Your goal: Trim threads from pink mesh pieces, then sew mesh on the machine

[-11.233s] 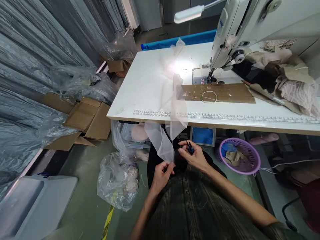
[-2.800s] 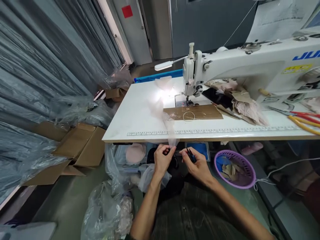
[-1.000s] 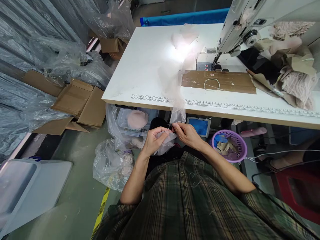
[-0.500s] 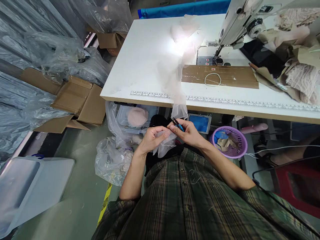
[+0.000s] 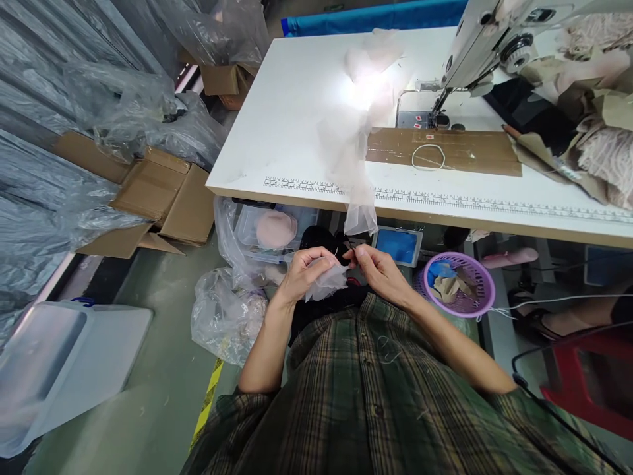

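Below the table's front edge, my left hand (image 5: 305, 272) pinches a piece of sheer white fabric (image 5: 326, 284) between thumb and fingers. My right hand (image 5: 380, 269) is just to its right, fingers closed around small thread snips (image 5: 349, 243); only their dark tip shows and the rest is hidden by the fingers. A gap separates the fingertips of the two hands. Behind them, a sheer pale strip of fabric (image 5: 362, 206) runs across the table and hangs over its edge.
A sewing machine (image 5: 477, 49) stands on the white table (image 5: 291, 99), with a cardboard strip (image 5: 475, 148) before it and fabric pieces (image 5: 606, 155) at right. Below are a purple basket (image 5: 489, 290) and a blue-lined tray (image 5: 395, 245). Open cardboard boxes (image 5: 153, 185) lie left.
My right hand has drawn slightly right, away from my left hand. The snips' blue handle, visible before, is now covered by the fingers. The whole view has shifted a little.
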`<state>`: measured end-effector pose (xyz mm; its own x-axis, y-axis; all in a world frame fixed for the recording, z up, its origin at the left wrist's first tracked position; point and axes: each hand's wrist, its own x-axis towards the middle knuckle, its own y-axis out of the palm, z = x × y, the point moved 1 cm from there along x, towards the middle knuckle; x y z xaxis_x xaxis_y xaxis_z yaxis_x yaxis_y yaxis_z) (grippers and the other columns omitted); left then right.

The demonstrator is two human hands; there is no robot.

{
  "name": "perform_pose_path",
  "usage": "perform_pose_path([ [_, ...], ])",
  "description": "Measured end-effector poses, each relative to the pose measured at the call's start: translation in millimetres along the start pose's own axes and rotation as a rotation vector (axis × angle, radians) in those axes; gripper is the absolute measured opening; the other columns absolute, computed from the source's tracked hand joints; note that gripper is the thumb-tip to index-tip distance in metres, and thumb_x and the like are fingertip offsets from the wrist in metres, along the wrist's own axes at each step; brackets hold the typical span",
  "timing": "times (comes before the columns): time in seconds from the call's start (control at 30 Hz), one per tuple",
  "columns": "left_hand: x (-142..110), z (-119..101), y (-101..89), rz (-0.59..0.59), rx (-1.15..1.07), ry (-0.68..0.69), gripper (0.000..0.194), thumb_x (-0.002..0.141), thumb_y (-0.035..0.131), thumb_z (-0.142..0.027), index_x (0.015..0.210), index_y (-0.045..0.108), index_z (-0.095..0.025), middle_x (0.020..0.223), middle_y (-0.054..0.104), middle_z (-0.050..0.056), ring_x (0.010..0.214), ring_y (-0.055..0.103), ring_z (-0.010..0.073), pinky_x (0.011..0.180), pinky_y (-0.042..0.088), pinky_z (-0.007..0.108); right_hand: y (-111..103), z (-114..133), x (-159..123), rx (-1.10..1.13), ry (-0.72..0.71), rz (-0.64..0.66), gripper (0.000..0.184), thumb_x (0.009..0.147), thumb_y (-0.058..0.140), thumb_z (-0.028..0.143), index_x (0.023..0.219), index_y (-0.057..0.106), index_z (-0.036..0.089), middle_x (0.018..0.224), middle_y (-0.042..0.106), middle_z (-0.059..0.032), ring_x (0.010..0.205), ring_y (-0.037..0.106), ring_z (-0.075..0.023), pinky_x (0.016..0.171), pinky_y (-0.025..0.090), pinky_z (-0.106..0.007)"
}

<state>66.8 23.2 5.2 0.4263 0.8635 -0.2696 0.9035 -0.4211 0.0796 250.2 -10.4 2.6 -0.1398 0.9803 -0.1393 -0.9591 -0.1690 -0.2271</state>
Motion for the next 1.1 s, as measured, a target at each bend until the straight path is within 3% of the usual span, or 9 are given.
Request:
perform_pose_path([
  [0.27,-1,-1,0.1,-0.018,0.042,-0.019,0.025,0.078,0.066,-0.038,0.069,0.068,-0.014,0.066,0.061,0.002,0.056,0.047,0.0091,0.054,0.036,0.021,8,0,2,-0.097,-0.058,0.137,0.047,0.100,0.032,0.054,0.073,0.049,0.020,0.066,0.049,0.0018,0.061,0.044,-0.0123,0.059,0.033,-0.025],
  [0.47,1,4,1.1,-0.034,0.052,-0.055,0.028,0.077,0.066,-0.040,0.069,0.066,-0.013,0.061,0.056,-0.001,0.053,0.042,0.0078,0.051,0.033,0.020,12,-4,6,-0.164,-0.035,0.063,0.050,0.098,0.033,0.058,0.067,0.044,0.020,0.062,0.044,0.0026,0.057,0.039,-0.0117,0.056,0.030,-0.025],
  [0.53,0,7,0.5,-0.044,0.050,-0.058,0.028,0.078,0.066,-0.040,0.071,0.066,-0.013,0.062,0.057,-0.001,0.054,0.044,0.0078,0.052,0.034,0.020,12,-8,5,-0.096,-0.056,0.075,0.050,0.098,0.033,0.059,0.072,0.048,0.020,0.069,0.048,0.0006,0.064,0.043,-0.0129,0.059,0.035,-0.025],
  [0.63,-3,8,-5.8,-0.047,0.063,-0.076,0.030,0.080,0.065,-0.042,0.076,0.067,-0.013,0.065,0.060,0.000,0.056,0.048,0.0085,0.054,0.037,0.019,17,-20,2,0.071,-0.084,0.203,0.043,0.095,0.044,0.060,0.092,0.056,0.018,0.081,0.052,-0.0010,0.072,0.046,-0.0137,0.063,0.039,-0.024],
  [0.73,-5,14,-20.9,0.024,0.171,-0.124,0.033,0.083,0.062,-0.045,0.082,0.069,-0.013,0.071,0.065,0.002,0.060,0.053,0.0109,0.057,0.042,0.021,33,-41,2,0.123,-0.026,0.273,0.042,0.090,0.053,0.059,0.085,0.057,0.017,0.073,0.051,0.0009,0.065,0.045,-0.0122,0.059,0.039,-0.023],
  [0.83,0,34,-41.5,0.001,0.455,-0.073,0.026,0.084,0.062,-0.040,0.090,0.071,-0.016,0.085,0.070,0.005,0.078,0.063,0.0177,0.075,0.050,0.029,52,-67,10,-0.033,0.072,0.199,0.044,0.091,0.047,0.057,0.072,0.054,0.018,0.065,0.051,0.0009,0.060,0.047,-0.0126,0.057,0.039,-0.024],
  [0.93,9,67,-58.6,-0.177,0.784,0.011,0.022,0.082,0.062,-0.029,0.100,0.070,-0.019,0.103,0.069,0.008,0.100,0.062,0.0251,0.095,0.047,0.043,62,-88,21,-0.166,0.101,0.087,0.031,0.090,0.049,0.045,0.077,0.059,0.018,0.066,0.058,-0.0014,0.062,0.053,-0.0159,0.060,0.042,-0.027],
  [1.03,14,90,-65.3,-0.230,0.870,0.071,0.027,0.081,0.062,-0.026,0.106,0.069,-0.019,0.114,0.066,0.011,0.111,0.059,0.0276,0.100,0.046,0.047,57,-95,24,-0.223,0.087,-0.006,0.025,0.087,0.054,0.039,0.091,0.066,0.018,0.077,0.067,-0.0068,0.072,0.063,-0.0220,0.068,0.047,-0.032],
  [1.1,15,87,-63.5,-0.251,0.833,0.136,0.027,0.083,0.061,-0.031,0.106,0.070,-0.020,0.115,0.064,0.011,0.113,0.060,0.0268,0.100,0.046,0.047,50,-91,20,-0.241,0.059,-0.070,0.028,0.086,0.054,0.038,0.101,0.067,0.017,0.092,0.071,-0.0111,0.084,0.066,-0.0256,0.076,0.050,-0.035],
])
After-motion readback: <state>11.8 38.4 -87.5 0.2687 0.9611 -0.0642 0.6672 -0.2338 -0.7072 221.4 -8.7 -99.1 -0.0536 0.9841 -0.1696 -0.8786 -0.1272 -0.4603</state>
